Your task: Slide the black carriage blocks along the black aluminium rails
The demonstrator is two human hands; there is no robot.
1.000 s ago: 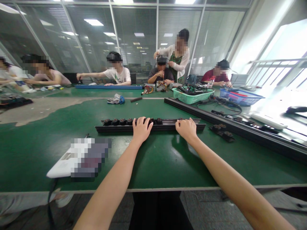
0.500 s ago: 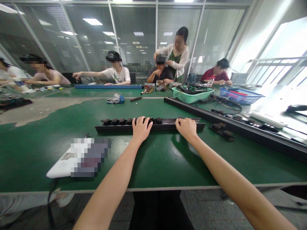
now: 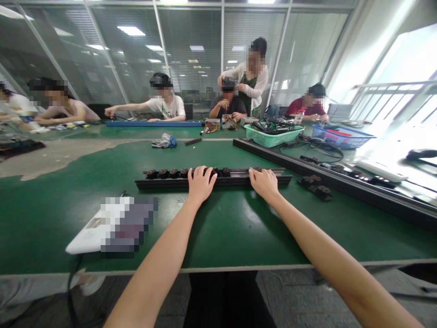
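A long black metal rail (image 3: 164,184) lies crosswise on the table in front of me. Along its channel sits a row of small black blocks (image 3: 174,173), mostly left of centre. My left hand (image 3: 201,183) grips the rail near its middle, fingers bent over the top and covering some blocks. Farther right, my right hand (image 3: 265,183) is closed over the channel with curled fingers. A bit of a dark block shows behind those fingers; most of it is hidden. Between the hands, a stretch of bare silvery channel (image 3: 240,174) is visible.
A longer black rail (image 3: 327,180) runs diagonally at right, with loose black blocks (image 3: 314,186) beside it. Behind are a green basket (image 3: 273,138) of cables and a blue basket (image 3: 343,139). A white device (image 3: 92,230) lies left. Several people work across the table.
My right hand has shifted very slightly left along the rail. My left hand and the rail have hardly moved. Across the table, the standing person's hand has moved slightly at a seated person's headgear.
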